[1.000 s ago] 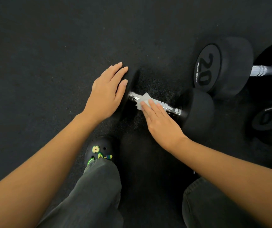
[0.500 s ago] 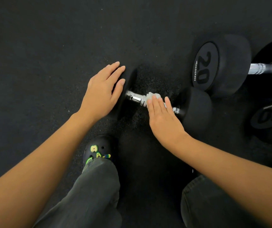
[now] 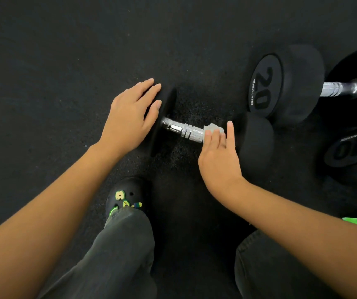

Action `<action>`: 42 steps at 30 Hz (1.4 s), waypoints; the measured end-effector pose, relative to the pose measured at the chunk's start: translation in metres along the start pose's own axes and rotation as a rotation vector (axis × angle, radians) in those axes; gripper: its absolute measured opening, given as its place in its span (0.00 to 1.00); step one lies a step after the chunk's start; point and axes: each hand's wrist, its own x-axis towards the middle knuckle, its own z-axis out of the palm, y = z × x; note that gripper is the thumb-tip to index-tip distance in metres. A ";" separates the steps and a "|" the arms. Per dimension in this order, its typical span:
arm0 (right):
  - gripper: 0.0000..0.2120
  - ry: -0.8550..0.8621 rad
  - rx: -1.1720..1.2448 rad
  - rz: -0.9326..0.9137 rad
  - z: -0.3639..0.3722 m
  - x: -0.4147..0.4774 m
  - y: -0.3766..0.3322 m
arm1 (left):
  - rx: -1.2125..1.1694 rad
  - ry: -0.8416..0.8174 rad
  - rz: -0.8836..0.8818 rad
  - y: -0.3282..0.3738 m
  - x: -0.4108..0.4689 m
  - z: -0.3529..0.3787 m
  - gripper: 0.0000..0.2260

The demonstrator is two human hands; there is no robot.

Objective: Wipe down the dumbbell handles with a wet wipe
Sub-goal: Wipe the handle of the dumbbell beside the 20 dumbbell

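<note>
Along the dumbbell handle [image 3: 186, 131], far right, pressing a wipe [image 3: 213, 127] under the straight-fingered right hand [image 3: 220, 160]; resting the flat, empty left hand [image 3: 130, 115] on the left weight [image 3: 169, 100].

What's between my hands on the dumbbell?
Head view: bare chrome handle, from the weight under the left hand to the wipe under the right hand.
</note>
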 end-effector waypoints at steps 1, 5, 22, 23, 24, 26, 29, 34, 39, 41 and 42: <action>0.26 -0.007 0.001 -0.009 0.000 0.001 -0.001 | 0.003 -0.005 -0.004 0.001 0.000 0.000 0.20; 0.27 -0.118 -0.095 -0.114 -0.006 -0.005 0.004 | 0.035 -0.050 -0.022 0.000 -0.002 -0.004 0.22; 0.19 -0.085 1.660 0.240 -0.014 -0.005 0.084 | -0.320 0.167 -0.105 0.057 -0.002 -0.017 0.13; 0.18 -0.054 1.732 0.299 -0.012 -0.006 0.083 | -0.437 0.172 -0.142 0.073 -0.006 -0.017 0.12; 0.18 -0.020 1.782 0.344 -0.012 -0.007 0.081 | -0.569 0.132 -0.214 0.090 -0.011 -0.015 0.11; 0.17 0.030 1.857 0.382 -0.013 -0.010 0.076 | -0.805 -0.023 -0.429 0.114 -0.020 -0.011 0.09; 0.17 0.065 1.883 0.341 -0.014 -0.015 0.066 | -1.087 -0.212 -0.733 0.127 -0.027 -0.002 0.05; 0.23 -0.042 1.874 0.029 -0.015 -0.027 0.049 | -1.540 -0.263 -1.013 0.141 -0.026 -0.003 0.16; 0.24 -0.141 1.822 -0.073 -0.006 -0.024 0.063 | -1.739 -0.140 -1.284 0.129 -0.034 0.017 0.15; 0.20 0.032 1.736 0.038 0.000 -0.019 0.076 | -1.716 0.001 -1.473 0.123 -0.039 0.026 0.16; 0.18 0.097 1.699 0.100 0.003 -0.017 0.082 | -1.684 0.055 -1.554 0.120 -0.043 0.030 0.17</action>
